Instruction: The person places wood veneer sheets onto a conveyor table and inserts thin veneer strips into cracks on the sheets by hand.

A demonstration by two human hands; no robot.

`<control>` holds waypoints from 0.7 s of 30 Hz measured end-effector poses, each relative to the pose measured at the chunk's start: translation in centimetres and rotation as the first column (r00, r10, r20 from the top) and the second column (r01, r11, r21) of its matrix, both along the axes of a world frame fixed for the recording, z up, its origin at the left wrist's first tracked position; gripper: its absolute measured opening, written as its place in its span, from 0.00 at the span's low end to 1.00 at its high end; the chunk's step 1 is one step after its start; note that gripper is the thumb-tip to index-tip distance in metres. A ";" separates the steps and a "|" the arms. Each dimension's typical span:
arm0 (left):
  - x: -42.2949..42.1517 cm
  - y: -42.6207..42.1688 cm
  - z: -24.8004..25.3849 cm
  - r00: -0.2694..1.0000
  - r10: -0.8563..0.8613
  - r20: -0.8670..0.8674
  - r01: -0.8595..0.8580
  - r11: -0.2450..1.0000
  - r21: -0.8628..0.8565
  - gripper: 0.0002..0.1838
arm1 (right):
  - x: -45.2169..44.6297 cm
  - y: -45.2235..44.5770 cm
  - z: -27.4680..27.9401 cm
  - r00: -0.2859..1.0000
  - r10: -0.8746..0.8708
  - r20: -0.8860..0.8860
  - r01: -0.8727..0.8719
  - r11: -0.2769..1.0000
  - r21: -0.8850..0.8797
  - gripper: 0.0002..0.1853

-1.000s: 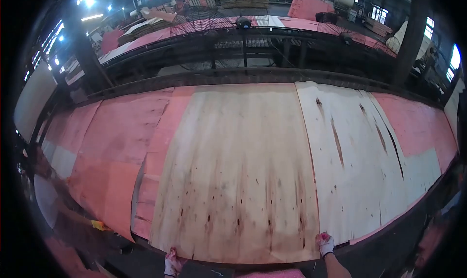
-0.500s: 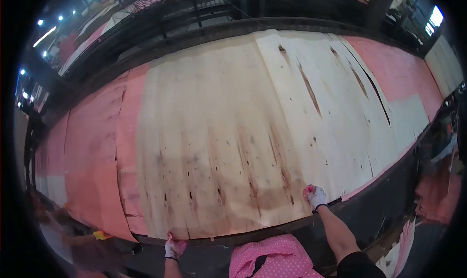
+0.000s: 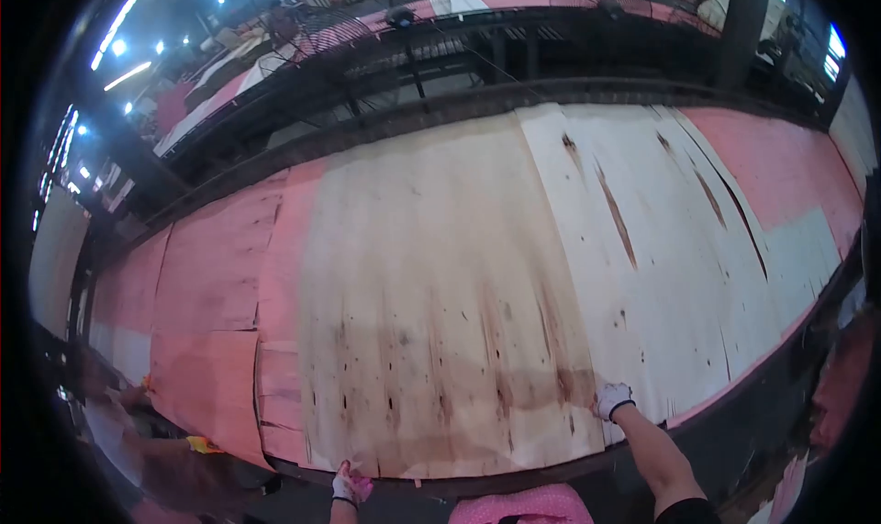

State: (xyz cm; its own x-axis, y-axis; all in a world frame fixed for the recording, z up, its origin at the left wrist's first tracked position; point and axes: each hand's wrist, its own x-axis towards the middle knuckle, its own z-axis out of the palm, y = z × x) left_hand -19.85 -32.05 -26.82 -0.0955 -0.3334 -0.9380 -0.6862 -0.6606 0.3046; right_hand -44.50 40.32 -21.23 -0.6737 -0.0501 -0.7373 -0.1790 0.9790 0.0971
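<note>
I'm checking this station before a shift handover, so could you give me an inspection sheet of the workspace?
Surface: long worktable, covered with pink and pale sheets.
Job's things: tan sheet, dark knots and streaks mostly in its near half; white sheet to its right, with long dark marks.
Clutter: sheet edges at lower right, partly cut off.
Hands: left hand at the tan sheet's near edge, right hand by its near right corner; both gloved, grip unclear.
Cables: one thin line beyond the table, perhaps a cable; too faint to tell.
Surroundings: another person's yellow glove at left; lit lamps beyond.
</note>
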 end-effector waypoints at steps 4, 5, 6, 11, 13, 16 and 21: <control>2.3 -0.4 -0.2 0.974 0.132 -0.184 -0.120 0.990 0.073 0.35 | -2.6 -0.7 0.4 0.970 0.002 0.242 -0.024 0.996 0.088 0.18; 2.7 -0.6 -0.5 0.927 0.210 -0.310 -0.129 0.956 0.262 0.34 | -2.5 -0.5 -0.2 0.970 -0.074 0.233 0.061 0.996 0.064 0.17; 3.7 -1.2 -0.8 0.860 0.302 -0.410 -0.104 0.892 0.440 0.34 | -2.1 0.3 -1.0 0.961 -0.151 0.231 0.146 0.988 0.038 0.18; 4.5 1.3 -1.7 0.766 0.187 -0.615 -0.133 0.982 0.133 0.30 | 1.7 -1.3 -0.4 0.912 -0.365 -0.187 0.369 0.929 -0.015 0.20; 4.4 2.1 -0.8 0.767 0.185 -0.614 -0.163 0.982 0.093 0.29 | 1.6 -2.1 -0.4 0.865 -0.483 -0.136 0.485 0.874 -0.022 0.21; 3.9 2.7 0.6 0.790 0.195 -0.582 -0.201 0.978 0.055 0.27 | 2.4 -2.9 -1.6 0.785 -0.599 -0.156 0.603 0.797 -0.031 0.22; 3.4 2.0 1.4 0.931 0.189 -0.312 -0.194 0.981 0.014 0.24 | 3.4 -1.0 -9.9 0.472 -0.865 0.174 0.824 0.362 -0.435 0.25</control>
